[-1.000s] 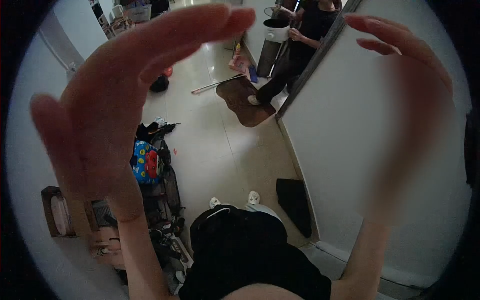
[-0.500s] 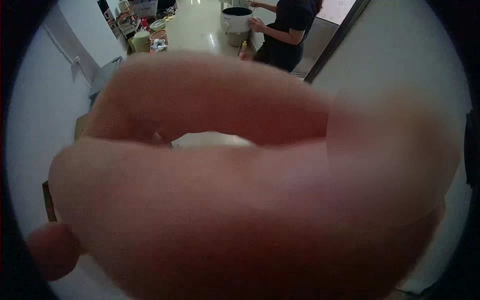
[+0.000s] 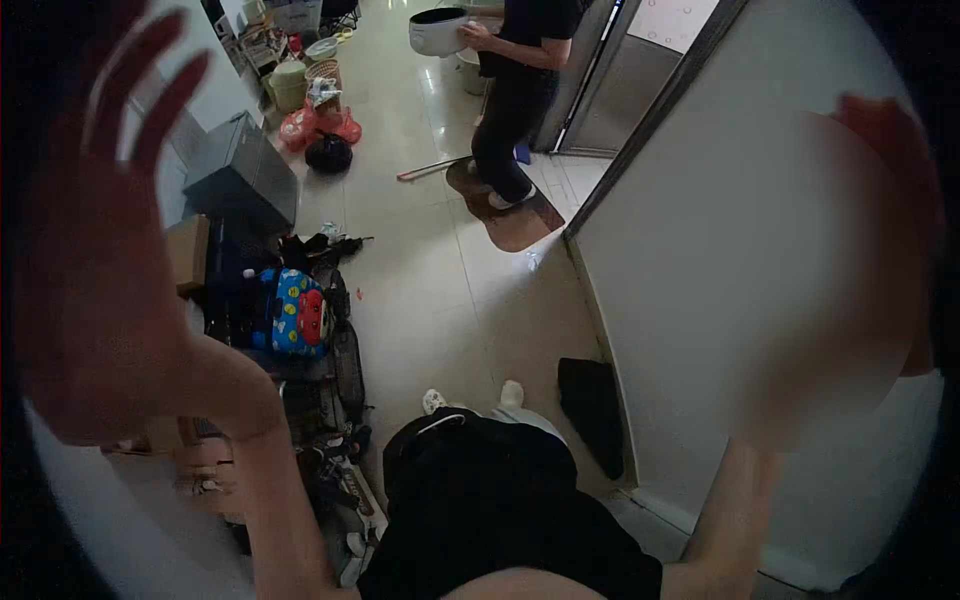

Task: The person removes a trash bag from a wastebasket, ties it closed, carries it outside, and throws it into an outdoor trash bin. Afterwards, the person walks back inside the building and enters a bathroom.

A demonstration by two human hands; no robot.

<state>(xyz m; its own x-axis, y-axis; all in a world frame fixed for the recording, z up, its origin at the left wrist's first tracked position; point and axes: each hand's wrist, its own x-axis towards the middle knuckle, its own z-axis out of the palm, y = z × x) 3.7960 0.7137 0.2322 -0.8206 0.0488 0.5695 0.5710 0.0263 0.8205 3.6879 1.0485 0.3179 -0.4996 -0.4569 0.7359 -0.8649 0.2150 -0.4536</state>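
My left hand (image 3: pixel 120 290) is raised close to the camera on the left side, its fingers stretched upward and apart. Nothing is held in it. On the right, my right hand (image 3: pixel 890 240) is raised just as near, in front of the pale wall (image 3: pixel 700 200). A blurred patch covers most of that hand, so its fingers cannot be made out. Below, between both forearms, are my black clothing (image 3: pixel 500 470) and light shoes (image 3: pixel 512 393).
Ahead, a person (image 3: pixel 530 90) holds a white pot (image 3: pixel 437 35), standing on a brown mat (image 3: pixel 520 230) by a doorway. A mop-like stick (image 3: pixel 432 169) lies nearby. Along the left are a grey cabinet (image 3: pixel 240 170), a colourful backpack (image 3: pixel 298 315) and bags (image 3: pixel 328 153). A dark mat (image 3: pixel 590 410) leans right.
Both hands have moved from right in front of the camera out to the two sides, uncovering the floor and my body. The person ahead now appears lower and further left.
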